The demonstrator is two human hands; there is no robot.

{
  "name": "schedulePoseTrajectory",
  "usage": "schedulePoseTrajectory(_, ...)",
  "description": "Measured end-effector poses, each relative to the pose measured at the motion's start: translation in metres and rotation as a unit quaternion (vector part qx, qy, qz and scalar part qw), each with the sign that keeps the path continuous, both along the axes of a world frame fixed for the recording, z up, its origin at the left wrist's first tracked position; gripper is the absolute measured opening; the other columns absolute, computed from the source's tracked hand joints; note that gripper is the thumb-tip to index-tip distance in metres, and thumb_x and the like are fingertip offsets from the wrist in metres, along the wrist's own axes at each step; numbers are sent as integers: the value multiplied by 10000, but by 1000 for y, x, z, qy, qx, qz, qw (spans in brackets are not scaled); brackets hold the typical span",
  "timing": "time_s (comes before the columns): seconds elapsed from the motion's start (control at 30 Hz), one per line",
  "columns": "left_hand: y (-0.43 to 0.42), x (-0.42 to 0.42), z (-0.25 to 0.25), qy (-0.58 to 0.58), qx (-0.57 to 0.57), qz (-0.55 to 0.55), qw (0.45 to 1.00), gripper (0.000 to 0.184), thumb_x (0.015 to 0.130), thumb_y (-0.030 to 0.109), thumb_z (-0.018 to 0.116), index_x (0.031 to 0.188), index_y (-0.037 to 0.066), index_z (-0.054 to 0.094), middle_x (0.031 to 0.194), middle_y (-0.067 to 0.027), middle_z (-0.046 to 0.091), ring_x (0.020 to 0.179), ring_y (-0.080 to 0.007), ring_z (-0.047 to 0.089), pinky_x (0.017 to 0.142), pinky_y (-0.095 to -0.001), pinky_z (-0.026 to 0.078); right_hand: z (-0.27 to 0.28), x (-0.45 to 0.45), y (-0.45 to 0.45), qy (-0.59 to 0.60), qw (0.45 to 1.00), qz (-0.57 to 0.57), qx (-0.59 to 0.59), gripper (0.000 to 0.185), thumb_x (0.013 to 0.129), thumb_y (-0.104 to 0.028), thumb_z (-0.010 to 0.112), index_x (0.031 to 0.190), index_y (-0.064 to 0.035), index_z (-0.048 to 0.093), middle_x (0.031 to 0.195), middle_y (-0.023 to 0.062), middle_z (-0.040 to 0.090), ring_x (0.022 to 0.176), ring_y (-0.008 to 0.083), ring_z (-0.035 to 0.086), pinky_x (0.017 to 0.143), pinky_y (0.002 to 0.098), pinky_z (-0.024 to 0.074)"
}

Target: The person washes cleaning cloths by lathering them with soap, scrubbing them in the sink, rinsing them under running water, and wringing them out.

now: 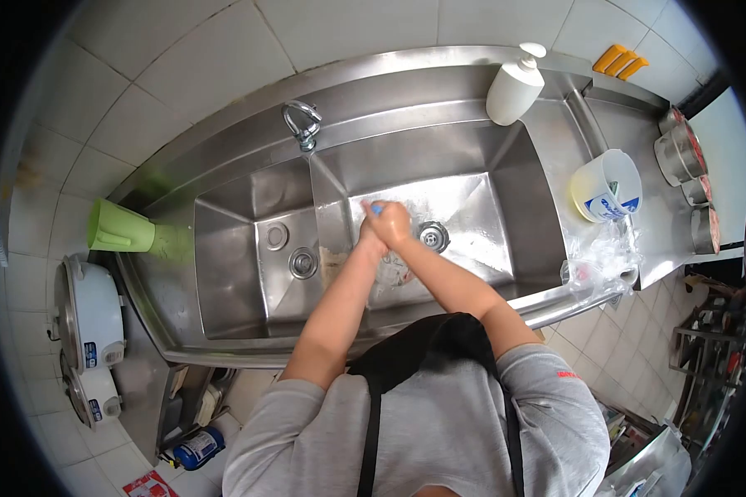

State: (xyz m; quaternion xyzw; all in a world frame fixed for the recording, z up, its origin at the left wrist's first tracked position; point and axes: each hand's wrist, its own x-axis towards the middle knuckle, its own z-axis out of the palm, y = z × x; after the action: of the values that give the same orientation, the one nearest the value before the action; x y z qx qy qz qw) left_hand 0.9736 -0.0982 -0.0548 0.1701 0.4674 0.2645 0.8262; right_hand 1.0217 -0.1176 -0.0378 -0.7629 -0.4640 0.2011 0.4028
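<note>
Over the right basin [464, 195] of a steel double sink, my two hands are closed together. My right hand [395, 222] is curled in a fist on the near right side, against my left hand [372, 234]. A small bright blue thing [377, 209] shows between the fingers of both hands; its kind cannot be made out. Most of my left hand's fingers are hidden. Just right of my hands is the basin's drain [432, 237]. Beneath my wrists some pale, wet-looking matter [394, 272] lies on the basin floor.
The left basin [232, 248] sits beside a chrome faucet [303, 128]. A white pump bottle [515, 87] stands at the back. Rightward are a translucent tub [605, 186], clear plastic bags [601, 261] and metal tins [680, 153]. A green jug [122, 228] lies at left.
</note>
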Motion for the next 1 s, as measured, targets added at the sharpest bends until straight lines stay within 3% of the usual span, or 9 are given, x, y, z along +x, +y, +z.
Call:
schedulePoseTrajectory(0.1, 1, -6, -7, 36, 17, -14, 999, 246, 858, 326, 426, 887, 104, 530, 785, -63, 580, 658, -175, 588, 543, -293, 489, -12, 20, 6, 37, 997, -46, -51, 426, 770, -454, 499, 646, -71, 637, 629, 195, 581, 636, 374, 570, 610, 435, 458)
schedulePoseTrajectory(0.27, 5, -24, -24, -62, -24, 26, 997, 252, 863, 327, 421, 885, 97, 520, 778, -61, 574, 670, -194, 585, 579, -330, 491, 9, -29, -20, 17, 992, 36, 123, 348, 761, -373, 548, 606, -69, 616, 609, 197, 564, 588, 376, 554, 568, 433, 449)
schedulePoseTrajectory(0.37, 7, -27, -39, -120, -45, 39, 991, 252, 862, 328, 430, 891, 93, 515, 790, -66, 573, 692, -203, 586, 606, -349, 492, -5, -11, -9, 11, 990, -3, 137, 318, 753, -337, 592, 625, -46, 608, 570, 194, 539, 544, 381, 520, 529, 399, 430)
schedulePoseTrajectory(0.5, 17, -34, -11, 1, -27, -12, 1000, 314, 852, 378, 460, 966, 90, 507, 914, -75, 576, 824, -224, 568, 725, -380, 467, -30, 29, 8, 103, 984, -131, 60, 363, 806, -353, 547, 678, -18, 606, 550, 192, 542, 491, 313, 526, 512, 371, 411)
schedulePoseTrajectory(0.53, 22, -44, -7, -24, -13, 13, 1000, 333, 844, 401, 472, 978, 99, 514, 936, -66, 576, 860, -217, 560, 741, -365, 463, -48, 41, 12, 102, 978, -172, 53, 478, 820, -467, 485, 702, -24, 620, 554, 167, 565, 539, 298, 562, 538, 395, 421)
schedulePoseTrajectory(0.6, 30, -70, -8, 15, 19, 85, 996, 372, 833, 385, 516, 1064, 95, 491, 1038, -44, 549, 965, -199, 526, 791, -376, 436, -52, 69, 4, 224, 953, -192, 73, 474, 842, -423, 493, 648, -3, 598, 496, 70, 494, 489, 138, 424, 507, 306, 373)
schedulePoseTrajectory(0.8, 46, -95, 14, 65, 128, 192, 971, 328, 845, 293, 533, 1084, 75, 484, 983, -53, 554, 947, -206, 524, 820, -440, 407, -43, 93, 8, 499, 837, -135, 181, 525, 891, -455, 352, 842, 12, 589, 807, 111, 601, 671, 152, 532, 644, 275, 430)
schedulePoseTrajectory(0.9, 56, -102, 15, 55, 143, 265, 952, 313, 849, 282, 530, 1061, 54, 499, 960, -63, 564, 940, -211, 532, 818, -428, 415, -27, 100, 8, 512, 830, -144, 170, 542, 902, -445, 311, 922, 28, 574, 916, 144, 606, 758, 195, 571, 725, 308, 453)
schedulePoseTrajectory(1.0, 64, -135, 25, 77, 178, 322, 927, 285, 860, 261, 515, 1048, 47, 512, 969, -71, 565, 932, -196, 532, 809, -378, 426, -47, 140, -1, 626, 723, -178, 231, 536, 871, -500, 306, 838, -10, 520, 672, 111, 587, 696, 254, 591, 692, 387, 496)
